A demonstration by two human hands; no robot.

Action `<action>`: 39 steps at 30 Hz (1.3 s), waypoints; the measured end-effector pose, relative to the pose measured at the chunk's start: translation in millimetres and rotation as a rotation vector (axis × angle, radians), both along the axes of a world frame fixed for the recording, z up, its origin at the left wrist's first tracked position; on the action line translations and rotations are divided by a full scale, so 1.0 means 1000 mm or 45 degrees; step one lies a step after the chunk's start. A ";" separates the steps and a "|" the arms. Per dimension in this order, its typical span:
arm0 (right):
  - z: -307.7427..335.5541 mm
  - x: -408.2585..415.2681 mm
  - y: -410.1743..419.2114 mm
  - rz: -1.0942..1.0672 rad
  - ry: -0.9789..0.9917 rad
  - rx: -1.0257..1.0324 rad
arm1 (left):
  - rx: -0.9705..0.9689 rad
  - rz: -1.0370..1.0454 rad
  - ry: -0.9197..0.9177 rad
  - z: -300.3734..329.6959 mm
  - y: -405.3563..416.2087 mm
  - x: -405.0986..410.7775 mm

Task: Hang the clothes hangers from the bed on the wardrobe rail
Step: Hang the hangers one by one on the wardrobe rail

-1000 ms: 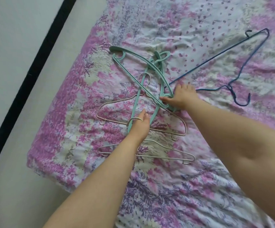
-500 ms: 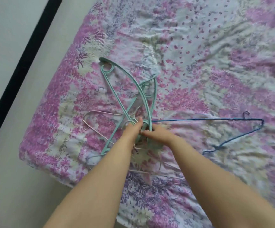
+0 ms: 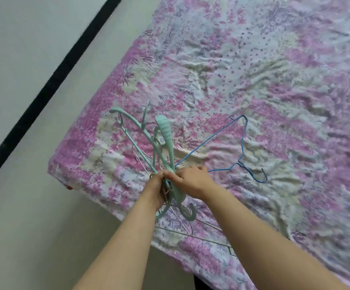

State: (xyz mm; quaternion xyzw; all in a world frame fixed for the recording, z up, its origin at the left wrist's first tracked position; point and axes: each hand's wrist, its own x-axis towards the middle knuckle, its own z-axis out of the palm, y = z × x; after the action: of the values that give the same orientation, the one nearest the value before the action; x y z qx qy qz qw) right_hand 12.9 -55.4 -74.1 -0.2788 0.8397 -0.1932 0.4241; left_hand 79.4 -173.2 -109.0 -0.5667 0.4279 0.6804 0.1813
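Observation:
A bunch of teal plastic hangers [image 3: 165, 135] is lifted off the bed, their ends fanning up and away from me. My left hand [image 3: 156, 188] grips the bunch near the hooks, together with thin pale wire hangers [image 3: 190, 227] that trail below. My right hand [image 3: 190, 181] holds the same bunch from the right and also a blue wire hanger [image 3: 241, 143], which stretches out over the sheet with its hook at the right. The wardrobe rail is not in view.
The bed [image 3: 253, 80] has a wrinkled pink and purple floral sheet and fills the right side. Its corner [image 3: 61, 174] points toward the pale floor [image 3: 33, 227] on the left. A black strip [image 3: 50, 80] runs diagonally along the floor.
Both hands have come together and raised the gathered hangers off the sheet. The teal hangers now stand up on end, and the blue hanger has swung round with them.

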 end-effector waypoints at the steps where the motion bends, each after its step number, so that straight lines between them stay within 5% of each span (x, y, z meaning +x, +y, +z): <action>1: 0.008 0.008 0.001 0.005 0.061 0.014 | 0.016 0.037 0.017 0.009 0.002 0.010; 7: 0.039 0.077 0.011 -0.118 0.361 -0.014 | 0.084 0.247 0.179 0.061 0.034 0.085; 13: 0.062 0.182 0.033 -0.663 0.543 -0.499 | 0.062 0.265 0.334 0.100 0.059 0.161; 15: 0.079 0.212 0.039 -0.782 0.393 -0.566 | 0.049 0.266 0.320 0.114 0.064 0.193; 19: 0.114 0.257 0.045 -1.119 -0.361 -0.372 | -0.031 0.251 0.384 0.148 0.079 0.260; 22: 0.153 0.300 0.051 -1.041 -0.783 -0.374 | -0.083 0.282 0.508 0.170 0.088 0.311; 29: 0.209 0.385 0.044 -0.855 -0.775 -0.651 | -0.236 0.481 0.685 0.218 0.114 0.405; 39: 0.244 0.465 0.057 -0.296 -0.891 -0.650 | -0.512 1.072 0.407 0.260 0.182 0.537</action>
State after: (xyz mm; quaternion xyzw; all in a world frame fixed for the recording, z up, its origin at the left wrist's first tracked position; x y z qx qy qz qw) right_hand 478.3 2.1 169.9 -0.1960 0.5968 -0.5233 0.5758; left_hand 616.5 9.0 151.2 -0.6027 0.3072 0.6769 -0.2903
